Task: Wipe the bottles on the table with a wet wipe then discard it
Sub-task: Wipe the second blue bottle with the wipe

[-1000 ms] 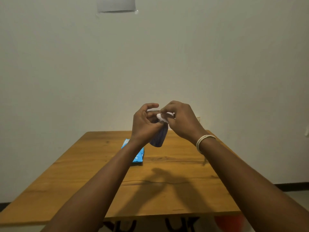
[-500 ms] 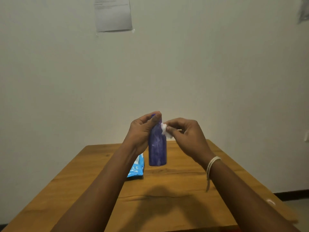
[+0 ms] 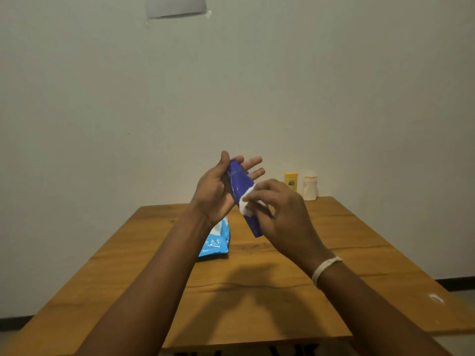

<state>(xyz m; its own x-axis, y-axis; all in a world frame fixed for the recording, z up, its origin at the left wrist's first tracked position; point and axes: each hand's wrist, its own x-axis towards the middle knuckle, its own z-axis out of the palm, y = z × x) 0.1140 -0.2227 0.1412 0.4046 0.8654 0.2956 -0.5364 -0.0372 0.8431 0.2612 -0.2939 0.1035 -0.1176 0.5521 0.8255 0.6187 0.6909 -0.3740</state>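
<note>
A blue-purple bottle [image 3: 240,186] is held tilted above the wooden table [image 3: 257,291], its top leaning left and away. My left hand [image 3: 216,194] cradles its upper part, thumb on one side and fingers spread behind it. My right hand [image 3: 280,214] pinches a crumpled white wet wipe [image 3: 245,205] against the bottle's middle and covers its lower part. A yellow bottle [image 3: 291,181] and a white bottle [image 3: 310,187] stand upright at the table's far right edge by the wall.
A blue wet-wipe pack [image 3: 217,241] lies flat on the table under my left wrist. The wall rises just behind the table. A sheet of paper [image 3: 176,6] is taped high on it. A small white scrap [image 3: 436,298] lies near the right edge.
The bottle went from upright to tilted, top leaning left. My left fingers opened out behind it. My right hand slid the wipe down from the bottle's top to its middle.
</note>
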